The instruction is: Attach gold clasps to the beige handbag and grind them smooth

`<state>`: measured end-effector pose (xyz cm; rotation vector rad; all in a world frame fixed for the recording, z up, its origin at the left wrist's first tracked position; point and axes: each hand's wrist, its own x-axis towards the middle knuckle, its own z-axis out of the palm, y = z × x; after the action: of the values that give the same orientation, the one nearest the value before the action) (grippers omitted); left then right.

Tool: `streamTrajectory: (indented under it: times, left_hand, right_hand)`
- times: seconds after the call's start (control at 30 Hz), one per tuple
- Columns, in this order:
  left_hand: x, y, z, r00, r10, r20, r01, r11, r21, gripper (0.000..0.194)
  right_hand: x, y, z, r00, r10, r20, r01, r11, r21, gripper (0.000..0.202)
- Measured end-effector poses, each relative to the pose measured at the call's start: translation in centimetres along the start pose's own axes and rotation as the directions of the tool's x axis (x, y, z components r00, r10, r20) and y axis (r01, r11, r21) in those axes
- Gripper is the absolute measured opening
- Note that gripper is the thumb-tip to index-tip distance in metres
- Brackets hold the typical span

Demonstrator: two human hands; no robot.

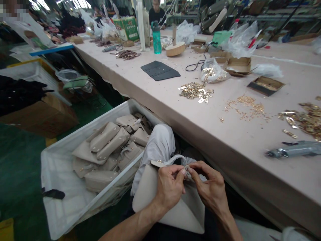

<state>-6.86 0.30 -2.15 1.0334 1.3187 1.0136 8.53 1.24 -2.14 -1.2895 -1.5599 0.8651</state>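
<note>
A light beige bag (pixel 147 190) lies across the lap, its strap looping up behind the fingers. My left hand (pixel 170 184) pinches a small metal-looking piece (pixel 186 168) at the bag's upper part. From the other side, my right hand (pixel 209 184) closes thumb and forefinger on the same piece, so the fingertips of both hands nearly meet. The fingers cover most of the piece, and its shape is hard to make out.
Left of the knee, a white crate (pixel 82 214) holds several beige bags (pixel 110 140). On the table (pixel 160 90) lie gold metal plates (pixel 195 91), small gold parts (pixel 247 105), a dark sheet (pixel 160 70) and a grey tool (pixel 293 149). A teal bottle (pixel 156 40) stands farther back.
</note>
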Motion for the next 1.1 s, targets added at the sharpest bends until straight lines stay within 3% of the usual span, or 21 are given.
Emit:
streamTrajectory:
  times: [0.3, 0.57, 0.87, 1.1]
  left_hand:
    - [-0.2, 1.4, -0.3, 1.000, 0.009, 0.014, -0.010, 0.999, 0.041, 0.028]
    - [-0.5, 1.2, 0.0, 0.993, 0.087, -0.080, -0.073, 0.983, 0.166, 0.026]
    - [-0.4, 0.9, 0.2, 0.992, 0.083, -0.098, -0.069, 0.988, 0.140, 0.028]
    - [-0.4, 0.8, -0.1, 0.995, 0.059, -0.077, -0.050, 0.991, 0.125, 0.031]
  right_hand:
    - [-0.4, 0.0, -0.2, 0.998, 0.059, -0.002, -0.059, 0.998, 0.006, 0.013]
    - [-0.5, 0.7, 1.2, 0.986, 0.150, -0.070, -0.142, 0.984, 0.107, 0.010]
    - [-0.1, 0.3, 0.7, 0.974, 0.227, -0.010, -0.222, 0.959, 0.175, 0.013]
    - [-0.2, 0.3, 0.7, 0.966, 0.256, -0.034, -0.242, 0.944, 0.222, 0.011]
